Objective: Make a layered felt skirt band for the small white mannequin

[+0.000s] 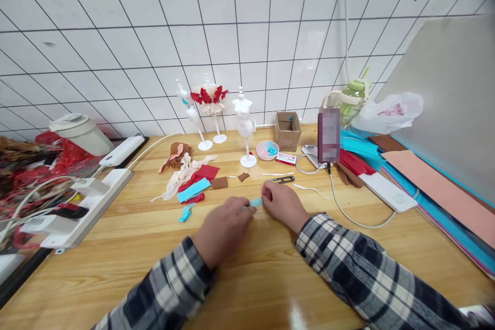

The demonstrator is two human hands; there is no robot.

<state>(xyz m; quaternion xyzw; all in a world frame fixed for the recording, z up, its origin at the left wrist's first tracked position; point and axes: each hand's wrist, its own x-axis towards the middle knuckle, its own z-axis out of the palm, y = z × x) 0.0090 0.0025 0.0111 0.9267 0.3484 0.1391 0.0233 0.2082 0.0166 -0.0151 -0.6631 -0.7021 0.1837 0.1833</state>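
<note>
Between my two hands a small light blue crepe paper strip (pixel 256 202) is stretched just above the wooden table. My left hand (pixel 228 224), slightly blurred, has its fingers closed on the strip's left end. My right hand (pixel 284 203) pinches the other end between thumb and fingertips. Just beyond the right hand lie black thread snips (pixel 284 180). Left of my hands are a bright blue paper strip (pixel 194 190), a crumpled blue scrap (pixel 186 213), red paper (pixel 204 175) and a brown piece (pixel 219 182).
Behind stand a bare white mini mannequin (pixel 243 113) and two dressed ones, a pink dish (pixel 266 151) and a cardboard box (pixel 287 131). A phone (pixel 328 136) stands upright at right, its cable crossing the table (pixel 270 283). A power strip (pixel 87 211) lies left, paper sheets (pixel 444 180) right.
</note>
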